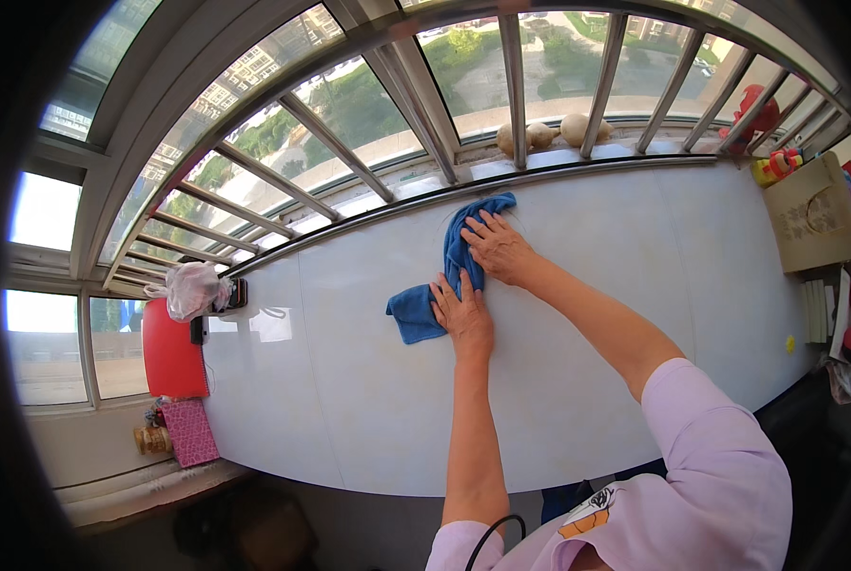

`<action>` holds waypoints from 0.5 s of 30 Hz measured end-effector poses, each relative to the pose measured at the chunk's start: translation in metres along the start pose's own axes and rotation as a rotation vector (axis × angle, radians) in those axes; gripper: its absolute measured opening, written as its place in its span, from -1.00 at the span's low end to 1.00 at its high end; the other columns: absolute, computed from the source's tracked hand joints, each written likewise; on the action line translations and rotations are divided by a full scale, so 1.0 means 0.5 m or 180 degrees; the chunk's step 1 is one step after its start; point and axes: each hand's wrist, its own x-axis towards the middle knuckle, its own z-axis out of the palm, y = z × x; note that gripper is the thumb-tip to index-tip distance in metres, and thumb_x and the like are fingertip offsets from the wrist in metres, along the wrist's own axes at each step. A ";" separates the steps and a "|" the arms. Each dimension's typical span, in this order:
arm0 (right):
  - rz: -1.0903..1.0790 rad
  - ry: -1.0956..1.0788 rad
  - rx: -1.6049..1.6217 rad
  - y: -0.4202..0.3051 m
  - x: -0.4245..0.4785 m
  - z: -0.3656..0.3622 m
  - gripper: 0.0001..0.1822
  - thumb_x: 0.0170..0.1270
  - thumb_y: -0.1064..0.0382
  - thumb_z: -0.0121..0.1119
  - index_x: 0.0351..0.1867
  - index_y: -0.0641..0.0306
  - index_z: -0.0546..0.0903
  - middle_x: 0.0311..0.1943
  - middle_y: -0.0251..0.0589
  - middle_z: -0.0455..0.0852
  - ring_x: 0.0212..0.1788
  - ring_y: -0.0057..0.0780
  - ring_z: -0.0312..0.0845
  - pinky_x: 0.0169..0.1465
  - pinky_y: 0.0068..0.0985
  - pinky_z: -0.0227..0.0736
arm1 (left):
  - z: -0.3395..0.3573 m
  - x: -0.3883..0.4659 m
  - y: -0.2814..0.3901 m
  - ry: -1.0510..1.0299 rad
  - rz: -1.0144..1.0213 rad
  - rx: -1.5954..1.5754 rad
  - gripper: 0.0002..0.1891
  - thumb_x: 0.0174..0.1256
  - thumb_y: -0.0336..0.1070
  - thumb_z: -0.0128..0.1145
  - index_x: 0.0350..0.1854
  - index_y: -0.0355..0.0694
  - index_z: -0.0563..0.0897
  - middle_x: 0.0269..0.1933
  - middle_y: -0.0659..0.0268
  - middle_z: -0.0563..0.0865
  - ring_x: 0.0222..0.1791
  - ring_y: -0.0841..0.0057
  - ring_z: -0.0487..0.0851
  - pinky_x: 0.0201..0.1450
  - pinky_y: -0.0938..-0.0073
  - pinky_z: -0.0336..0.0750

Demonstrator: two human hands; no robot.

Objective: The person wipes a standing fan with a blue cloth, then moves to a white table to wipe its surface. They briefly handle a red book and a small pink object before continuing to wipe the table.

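A blue cloth, apparently towelling, lies bunched and bent on a glossy white windowsill. My left hand presses on its middle, near the bend, with the fingers pointing away from me. Farther off, my right hand rests palm down on the folded upper stretch, its fingertips close to the cloth's far end. Both palms and part of the cloth beneath them are hidden.
Metal railing bars stand along the sill's far edge, with round tan objects behind them. At left are a crumpled plastic bag, a red folder and a pink patterned box. A cardboard box stands at right.
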 end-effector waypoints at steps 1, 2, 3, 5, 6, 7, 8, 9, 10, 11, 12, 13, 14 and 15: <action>-0.0024 -0.0090 0.0074 -0.001 0.025 -0.001 -0.56 0.46 0.13 -0.02 0.29 0.22 0.47 0.38 -0.01 0.40 0.46 0.07 0.19 0.50 -0.09 0.03 | 0.009 0.004 0.000 0.0041 -0.0028 0.0012 -0.50 0.55 -0.17 -0.08 0.49 -0.07 0.31 0.55 -0.08 0.11 0.57 -0.07 -0.03 0.52 -0.10 -0.09; -0.0038 -0.0115 0.0129 0.002 0.042 -0.006 -0.56 0.46 0.14 -0.03 0.30 0.21 0.45 0.38 -0.02 0.40 0.46 0.06 0.19 0.51 -0.10 0.03 | 0.017 0.014 -0.001 0.0067 -0.0045 -0.0022 -0.49 0.54 -0.17 -0.06 0.49 -0.07 0.31 0.55 -0.08 0.11 0.57 -0.07 -0.02 0.52 -0.10 -0.09; -0.0081 -0.0153 0.0209 0.004 0.049 0.000 -0.55 0.46 0.14 -0.03 0.31 0.21 0.44 0.38 -0.03 0.40 0.46 0.04 0.20 0.51 -0.11 0.03 | 0.017 0.020 -0.002 0.0090 -0.0062 -0.0003 -0.49 0.54 -0.17 -0.07 0.49 -0.06 0.31 0.55 -0.08 0.11 0.57 -0.07 -0.02 0.52 -0.10 -0.09; -0.0034 -0.0090 0.0217 0.033 0.018 -0.004 -0.55 0.46 0.15 -0.03 0.32 0.22 0.43 0.39 -0.03 0.39 0.46 0.00 0.20 0.51 -0.13 0.04 | 0.023 0.030 0.012 0.0125 -0.0060 0.0013 -0.49 0.54 -0.17 -0.07 0.50 -0.06 0.31 0.55 -0.08 0.11 0.57 -0.07 -0.02 0.52 -0.11 -0.10; -0.0030 -0.0049 0.0239 0.046 0.003 -0.004 -0.54 0.46 0.15 -0.03 0.33 0.22 0.42 0.39 -0.04 0.39 0.46 -0.02 0.20 0.51 -0.14 0.04 | 0.025 0.031 0.016 0.0161 -0.0023 0.0012 -0.49 0.54 -0.17 -0.08 0.50 -0.06 0.31 0.55 -0.06 0.11 0.57 -0.06 -0.03 0.53 -0.10 -0.11; 0.0066 -0.0027 0.0167 0.046 -0.020 -0.009 -0.54 0.47 0.15 -0.03 0.33 0.23 0.41 0.39 -0.04 0.39 0.46 -0.03 0.21 0.51 -0.15 0.03 | 0.017 0.029 0.014 0.0034 0.0076 -0.0011 -0.50 0.55 -0.18 -0.08 0.49 -0.07 0.31 0.55 -0.06 0.11 0.57 -0.06 -0.03 0.53 -0.10 -0.11; 0.0165 -0.0007 0.0092 0.054 -0.058 -0.021 -0.54 0.47 0.15 -0.03 0.33 0.25 0.41 0.40 -0.05 0.39 0.46 -0.05 0.21 0.52 -0.16 0.03 | 0.013 0.027 0.017 -0.0096 0.0175 -0.0037 -0.50 0.55 -0.18 -0.08 0.49 -0.07 0.31 0.55 -0.06 0.11 0.57 -0.06 -0.03 0.53 -0.10 -0.11; 0.0257 0.0030 0.0001 0.058 -0.087 -0.038 -0.53 0.47 0.15 -0.03 0.33 0.26 0.41 0.40 -0.05 0.39 0.46 -0.07 0.21 0.52 -0.16 0.02 | 0.007 0.026 0.024 -0.0206 0.0284 -0.0071 -0.50 0.55 -0.18 -0.08 0.49 -0.07 0.32 0.55 -0.05 0.11 0.57 -0.06 -0.03 0.53 -0.10 -0.11; 0.0287 0.0032 -0.0004 0.059 -0.114 -0.050 -0.53 0.46 0.15 -0.03 0.33 0.28 0.41 0.40 -0.04 0.38 0.47 -0.07 0.21 0.52 -0.16 0.01 | 0.012 0.021 0.037 -0.0223 0.0457 -0.0077 -0.51 0.55 -0.21 -0.07 0.48 -0.08 0.33 0.55 -0.06 0.11 0.57 -0.06 -0.03 0.54 -0.10 -0.12; 0.0319 0.0025 -0.0023 0.064 -0.140 -0.060 -0.53 0.46 0.15 -0.02 0.32 0.29 0.41 0.40 -0.04 0.38 0.47 -0.07 0.21 0.53 -0.16 0.00 | 0.014 0.015 0.051 -0.0180 0.0579 -0.0190 -0.52 0.54 -0.22 -0.06 0.47 -0.08 0.35 0.55 -0.06 0.11 0.57 -0.07 -0.02 0.53 -0.12 -0.11; 0.0398 0.0026 -0.0078 0.077 -0.155 -0.072 -0.53 0.46 0.15 -0.02 0.32 0.31 0.41 0.40 -0.04 0.38 0.47 -0.07 0.21 0.53 -0.16 -0.01 | 0.022 0.014 0.069 -0.0199 0.0599 -0.0202 -0.52 0.54 -0.23 -0.06 0.47 -0.08 0.35 0.55 -0.06 0.11 0.57 -0.06 -0.03 0.53 -0.12 -0.12; 0.0395 0.0087 -0.0141 0.083 -0.148 -0.073 -0.53 0.46 0.15 -0.02 0.31 0.31 0.41 0.40 -0.04 0.39 0.46 -0.07 0.21 0.53 -0.16 -0.01 | 0.025 0.013 0.079 -0.0213 0.0604 -0.0207 -0.51 0.54 -0.23 -0.06 0.47 -0.08 0.35 0.55 -0.06 0.11 0.57 -0.06 -0.03 0.54 -0.11 -0.13; 0.0380 0.0144 -0.0197 0.087 -0.130 -0.069 -0.54 0.46 0.15 -0.02 0.30 0.32 0.41 0.39 -0.03 0.40 0.46 -0.07 0.22 0.52 -0.16 0.00 | 0.026 0.018 0.081 -0.0233 0.0612 -0.0237 -0.51 0.54 -0.23 -0.06 0.47 -0.08 0.34 0.56 -0.06 0.10 0.58 -0.06 -0.03 0.54 -0.11 -0.14; 0.0364 0.0197 -0.0247 0.088 -0.112 -0.067 -0.54 0.46 0.16 -0.02 0.29 0.33 0.42 0.38 -0.03 0.40 0.45 -0.06 0.22 0.52 -0.16 0.00 | 0.026 0.023 0.082 -0.0256 0.0615 -0.0263 -0.51 0.54 -0.23 -0.06 0.48 -0.08 0.34 0.56 -0.06 0.10 0.58 -0.05 -0.04 0.54 -0.11 -0.15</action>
